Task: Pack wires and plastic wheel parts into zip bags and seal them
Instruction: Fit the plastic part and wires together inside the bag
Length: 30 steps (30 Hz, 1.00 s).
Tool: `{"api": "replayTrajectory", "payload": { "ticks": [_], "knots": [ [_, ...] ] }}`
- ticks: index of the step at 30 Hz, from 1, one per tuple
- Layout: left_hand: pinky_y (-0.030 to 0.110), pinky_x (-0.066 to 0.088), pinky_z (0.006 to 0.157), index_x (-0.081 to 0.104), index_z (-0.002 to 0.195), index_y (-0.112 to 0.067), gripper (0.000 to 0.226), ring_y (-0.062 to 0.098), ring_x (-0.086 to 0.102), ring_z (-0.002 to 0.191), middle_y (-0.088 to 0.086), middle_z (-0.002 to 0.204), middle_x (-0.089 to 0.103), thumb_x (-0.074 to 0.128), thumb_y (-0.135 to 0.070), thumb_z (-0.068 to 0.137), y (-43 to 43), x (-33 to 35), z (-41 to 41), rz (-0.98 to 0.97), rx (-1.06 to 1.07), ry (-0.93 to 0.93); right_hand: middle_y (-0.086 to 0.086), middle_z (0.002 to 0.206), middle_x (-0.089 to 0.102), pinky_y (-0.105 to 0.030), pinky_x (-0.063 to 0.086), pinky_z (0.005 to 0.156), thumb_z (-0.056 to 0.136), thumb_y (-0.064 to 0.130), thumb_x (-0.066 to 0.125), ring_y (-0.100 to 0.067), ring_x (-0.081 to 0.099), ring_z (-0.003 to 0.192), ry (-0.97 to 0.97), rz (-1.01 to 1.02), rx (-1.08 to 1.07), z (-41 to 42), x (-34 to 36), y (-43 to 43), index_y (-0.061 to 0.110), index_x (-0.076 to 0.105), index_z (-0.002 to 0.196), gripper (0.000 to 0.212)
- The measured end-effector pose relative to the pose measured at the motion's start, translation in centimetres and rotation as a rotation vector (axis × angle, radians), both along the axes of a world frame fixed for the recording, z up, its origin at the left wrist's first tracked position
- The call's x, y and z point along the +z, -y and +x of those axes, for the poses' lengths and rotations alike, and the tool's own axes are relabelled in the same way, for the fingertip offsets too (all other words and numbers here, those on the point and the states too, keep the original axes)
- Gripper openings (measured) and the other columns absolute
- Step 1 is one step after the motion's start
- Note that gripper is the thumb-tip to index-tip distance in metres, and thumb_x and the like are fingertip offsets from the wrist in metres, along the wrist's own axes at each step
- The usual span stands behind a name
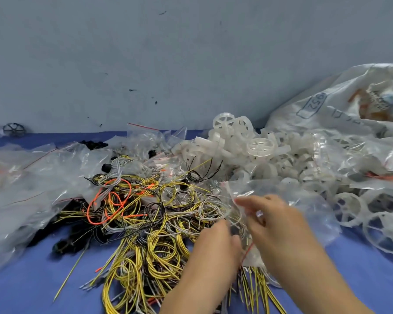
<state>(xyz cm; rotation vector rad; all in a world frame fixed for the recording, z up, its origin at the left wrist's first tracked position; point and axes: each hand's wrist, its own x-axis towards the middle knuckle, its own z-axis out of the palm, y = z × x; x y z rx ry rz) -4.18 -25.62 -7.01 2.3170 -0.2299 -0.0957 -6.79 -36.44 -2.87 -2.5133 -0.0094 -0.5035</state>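
Both hands on a small clear zip bag [237, 214] w/ red seal strip, held just above the wire pile [150, 223] at centre-front of the blue table [32, 291]. Left hand [216, 243] has fingers curled at the bag's lower left edge; looks like it's pinching film, maybe a wire coil too, blur makes that hard to call. Right hand [279, 223] pinches the bag's upper edge near the mouth, fingers narrow. Bag seems to have wires inside already, yellow ends stick out below, but can't confirm. Handling, my read: bag film is thin, limp, slippery, so grip it at the stiffer zip strip, one hand per side, to keep the mouth open. Wires are light, springy, coiled and tangled w/ neighbours, so take a coil by the loop body, not the loose ends, or it'll drag the rest. White plastic wheels [259, 146] are heaped right-rear, beside the big sack [349, 105]; they're rigid, light, spokes look thin, so hold by the rim. Spare empty bags [32, 173] lie left.
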Motion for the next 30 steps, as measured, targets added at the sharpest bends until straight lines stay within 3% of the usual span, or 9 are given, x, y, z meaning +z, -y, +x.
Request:
{"api": "replayTrajectory", "payload": {
  "ticks": [2, 4, 6, 9, 11, 14, 24, 28, 30],
  "knots": [
    [0.021, 0.037, 0.041, 0.056, 0.075, -0.016, 0.018, 0.011, 0.047, 0.039, 0.002, 0.05, 0.058, 0.045, -0.017, 0.09, 0.4, 0.9, -0.5, -0.208, -0.14, -0.116, 0.008, 0.083, 0.056, -0.025, 0.032, 0.049, 0.087, 0.009, 0.063, -0.012, 0.048, 0.061, 0.272, -0.102, -0.016, -2.0, 1.7, 0.0, 0.035, 0.074, 0.107, 0.035],
    [0.013, 0.026, 0.034, 0.055, 0.061, -0.019, 0.028, 0.005, 0.036, 0.029, -0.004, 0.036, 0.048, 0.045, -0.016, 0.086, 0.5, 1.7, -0.7, -0.299, -0.208, -0.194, 0.007, 0.076, 0.053, -0.015, 0.027, 0.045, 0.078, 0.012, 0.061, -0.012, 0.041, 0.053, 0.398, -0.176, -0.059, -3.1, 2.6, -0.4, 0.034, 0.075, 0.099, 0.034],
    [0.015, 0.03, 0.038, 0.056, 0.06, -0.017, 0.024, 0.012, 0.04, 0.033, -0.002, 0.04, 0.049, 0.045, -0.015, 0.081, 0.5, 1.3, -0.6, -0.273, -0.192, -0.209, 0.008, 0.088, 0.047, -0.029, 0.035, 0.052, 0.089, 0.016, 0.053, -0.014, 0.047, 0.068, 0.214, -0.182, -0.089, -1.7, 1.5, -0.6, 0.037, 0.07, 0.115, 0.038],
    [0.035, 0.05, 0.059, 0.063, 0.083, -0.012, 0.021, 0.025, 0.05, 0.056, 0.009, 0.068, 0.065, 0.043, -0.019, 0.086, 0.5, -0.4, -0.3, -0.098, -0.118, -0.15, 0.004, 0.104, 0.04, -0.028, 0.039, 0.081, 0.098, 0.023, 0.046, -0.017, 0.054, 0.109, -0.172, -0.234, -0.089, 1.0, -2.5, 0.2, 0.036, 0.055, 0.133, 0.038],
    [0.043, 0.055, 0.076, 0.063, 0.099, -0.018, 0.023, 0.027, 0.053, 0.071, 0.011, 0.089, 0.07, 0.042, -0.025, 0.094, 0.5, -1.2, -0.3, 0.003, -0.094, -0.091, 0.002, 0.106, 0.044, -0.029, 0.043, 0.085, 0.099, 0.022, 0.045, -0.019, 0.054, 0.113, -0.255, -0.216, -0.07, 2.1, -4.2, 0.6, 0.031, 0.057, 0.129, 0.033],
    [0.044, 0.052, 0.085, 0.054, 0.116, -0.03, 0.024, 0.025, 0.062, 0.087, 0.005, 0.095, 0.07, 0.044, -0.031, 0.095, 0.3, -1.7, -0.1, 0.024, -0.044, -0.03, 0.004, 0.111, 0.055, -0.03, 0.045, 0.084, 0.098, 0.024, 0.048, -0.016, 0.057, 0.111, -0.24, -0.104, -0.059, 3.3, -5.4, 1.4, 0.033, 0.062, 0.123, 0.03],
    [0.036, 0.053, 0.079, 0.041, 0.128, -0.039, 0.032, 0.012, 0.063, 0.083, -0.001, 0.088, 0.065, 0.044, -0.043, 0.096, -0.4, -2.3, -0.1, 0.112, 0.005, 0.152, 0.01, 0.124, 0.06, -0.031, 0.045, 0.089, 0.097, 0.03, 0.048, -0.011, 0.054, 0.115, -0.217, 0.052, -0.058, 3.4, -6.0, 2.1, 0.037, 0.059, 0.128, 0.033],
    [0.023, 0.042, 0.055, 0.048, 0.122, -0.042, 0.027, -0.001, 0.058, 0.06, -0.012, 0.066, 0.06, 0.046, -0.044, 0.096, -1.0, -1.0, 1.2, 0.023, 0.054, 0.306, 0.008, 0.114, 0.065, -0.032, 0.048, 0.087, 0.095, 0.034, 0.048, -0.011, 0.059, 0.104, -0.281, 0.09, -0.077, 3.1, -5.7, 3.3, 0.033, 0.059, 0.126, 0.033],
    [0.023, 0.042, 0.057, 0.052, 0.119, -0.04, 0.024, -0.002, 0.057, 0.064, -0.014, 0.069, 0.061, 0.046, -0.041, 0.096, -0.8, -0.2, 2.5, 0.014, 0.045, 0.335, 0.008, 0.11, 0.065, -0.032, 0.048, 0.083, 0.094, 0.033, 0.049, -0.013, 0.059, 0.099, -0.32, 0.083, -0.098, 3.0, -5.3, 4.1, 0.032, 0.061, 0.119, 0.028]
  ]
}}
